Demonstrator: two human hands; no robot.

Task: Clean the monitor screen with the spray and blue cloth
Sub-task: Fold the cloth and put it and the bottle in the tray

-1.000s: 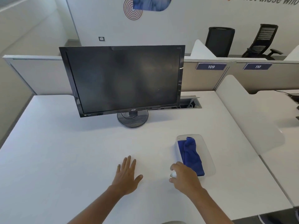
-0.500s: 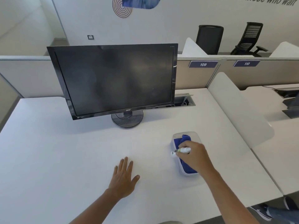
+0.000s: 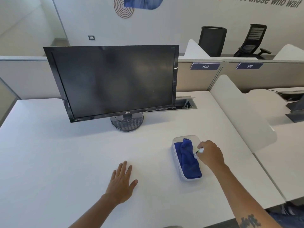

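Nearest us, our left hand [image 3: 122, 183] lies flat on the desk [image 3: 49, 162], fingers spread. Our right hand [image 3: 209, 156], at the tray's near-left corner a second ago, now pinches the small spray [image 3: 198, 152] over the tray [image 3: 176, 163], just beside the blue cloth [image 3: 187, 158]. Monitor [image 3: 115, 81] beyond: untouched, so cleaning hasn't started.

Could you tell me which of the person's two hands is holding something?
The right hand, over the tray, grips a small spray bottle; the left hand lies flat and empty.
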